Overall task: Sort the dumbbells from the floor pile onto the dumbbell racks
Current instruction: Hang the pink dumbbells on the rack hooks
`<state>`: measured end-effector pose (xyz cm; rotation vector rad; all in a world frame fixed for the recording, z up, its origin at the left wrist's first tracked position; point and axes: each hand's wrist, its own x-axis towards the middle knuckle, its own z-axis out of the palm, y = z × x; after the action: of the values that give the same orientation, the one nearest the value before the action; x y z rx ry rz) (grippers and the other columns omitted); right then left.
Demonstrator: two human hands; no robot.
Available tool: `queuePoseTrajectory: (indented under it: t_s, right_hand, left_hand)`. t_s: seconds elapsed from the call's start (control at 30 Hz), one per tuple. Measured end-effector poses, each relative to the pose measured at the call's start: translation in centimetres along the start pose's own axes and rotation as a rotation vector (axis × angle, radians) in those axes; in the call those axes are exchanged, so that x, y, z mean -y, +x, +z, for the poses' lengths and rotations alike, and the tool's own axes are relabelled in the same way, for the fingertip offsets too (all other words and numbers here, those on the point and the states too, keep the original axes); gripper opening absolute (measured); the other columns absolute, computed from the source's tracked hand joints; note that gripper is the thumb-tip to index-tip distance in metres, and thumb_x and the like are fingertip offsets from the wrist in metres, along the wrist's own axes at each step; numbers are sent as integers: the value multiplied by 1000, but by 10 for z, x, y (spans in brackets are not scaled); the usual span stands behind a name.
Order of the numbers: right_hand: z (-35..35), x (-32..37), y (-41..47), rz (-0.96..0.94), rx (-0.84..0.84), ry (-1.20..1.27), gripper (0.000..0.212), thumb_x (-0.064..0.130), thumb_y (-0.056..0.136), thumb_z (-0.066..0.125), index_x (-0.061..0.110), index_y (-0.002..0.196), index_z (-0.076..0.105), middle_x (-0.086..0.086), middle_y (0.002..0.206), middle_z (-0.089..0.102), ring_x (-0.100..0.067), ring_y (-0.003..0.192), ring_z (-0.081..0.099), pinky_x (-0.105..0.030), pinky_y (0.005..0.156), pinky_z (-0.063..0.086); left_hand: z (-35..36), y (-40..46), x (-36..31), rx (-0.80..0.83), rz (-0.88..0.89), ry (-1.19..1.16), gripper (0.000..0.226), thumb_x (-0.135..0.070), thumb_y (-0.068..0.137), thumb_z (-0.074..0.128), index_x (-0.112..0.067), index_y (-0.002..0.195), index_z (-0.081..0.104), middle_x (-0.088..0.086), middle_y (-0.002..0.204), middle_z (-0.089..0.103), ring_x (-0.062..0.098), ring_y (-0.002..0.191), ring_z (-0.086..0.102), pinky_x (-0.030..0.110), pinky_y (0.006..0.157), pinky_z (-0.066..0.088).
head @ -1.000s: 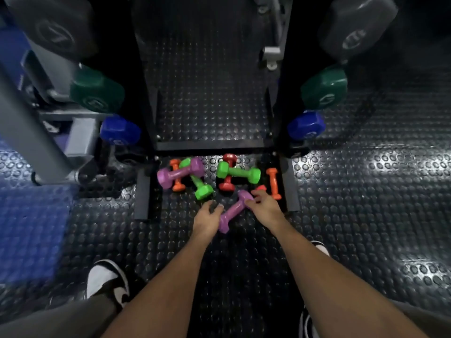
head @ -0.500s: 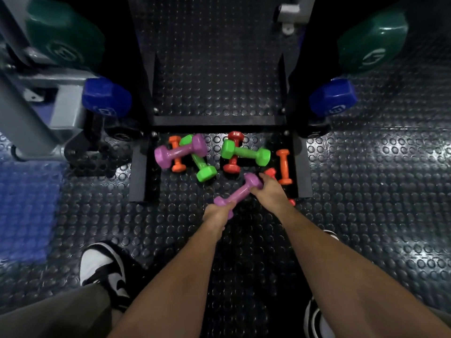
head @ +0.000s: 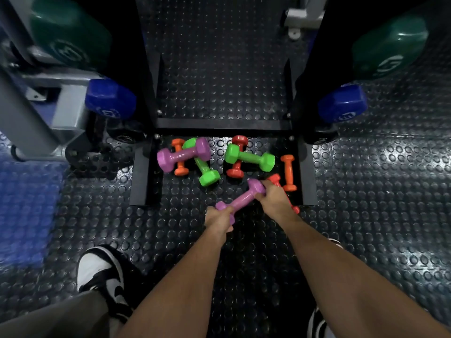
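Observation:
A purple dumbbell (head: 241, 198) hangs slanted just above the studded floor. My left hand (head: 219, 219) grips its near end and my right hand (head: 274, 198) grips its far end. Behind it lies the floor pile: a second purple dumbbell (head: 181, 154) across an orange one (head: 180, 157), a green dumbbell (head: 205, 169), another green one (head: 249, 158) over a red one (head: 238, 157), and an orange one (head: 288, 172) at the right. A red dumbbell (head: 275, 179) is mostly hidden under my right hand.
The black rack base (head: 223, 124) frames the pile, with feet at left (head: 139, 176) and right (head: 308, 176). Blue dumbbells (head: 111, 98) (head: 343, 103) and green ones (head: 70, 32) (head: 390, 45) sit on the racks. My shoes (head: 102, 272) stand on the floor.
Both hands have closed on the purple dumbbell and drawn it a little toward me, off the pile. The view has moved closer to the floor.

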<state>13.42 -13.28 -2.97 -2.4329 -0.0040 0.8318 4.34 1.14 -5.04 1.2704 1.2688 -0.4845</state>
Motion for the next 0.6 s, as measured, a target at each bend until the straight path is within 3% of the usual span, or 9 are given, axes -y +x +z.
queuePoseTrajectory:
  t_s: [0.13,0.3,0.43,0.53,0.6]
  right_hand:
    - [-6,9,-15,-37,0,24,34,17,99,67,8,132,64,-2,102,68,-16,90,62,-29,86,49]
    - [-29,46,-40,-95,73,122,34,23,100,66,15,131,55,16,92,59,-3,81,63,-15,66,42]
    - [-52,81,-66,-124,119,315,22,25,97,71,24,111,54,7,104,66,-9,95,66,-23,78,49]
    - [-78,121,-90,-120,159,398,30,18,90,79,24,105,54,1,112,69,-15,102,70,-34,87,58]
    - [-95,148,-104,-128,149,413,38,18,82,86,20,105,55,-4,114,70,-23,105,71,-42,92,60]
  left_hand:
    - [-13,-13,-1,-3,50,-51,33,-24,92,73,-14,115,51,7,99,68,18,79,69,40,76,62]
    - [-47,-43,-13,6,143,-127,24,-28,93,71,-19,109,55,14,103,71,18,77,61,31,59,48]
    - [-79,-85,-40,-18,260,-185,27,-27,94,71,-17,116,59,9,104,69,15,81,61,38,77,52]
    - [-106,-119,-67,-39,330,-239,27,-28,95,70,-18,117,61,8,110,68,18,95,64,42,94,51]
    - [-122,-142,-86,-73,369,-278,24,-29,95,70,-17,115,63,6,108,69,19,97,65,42,96,49]
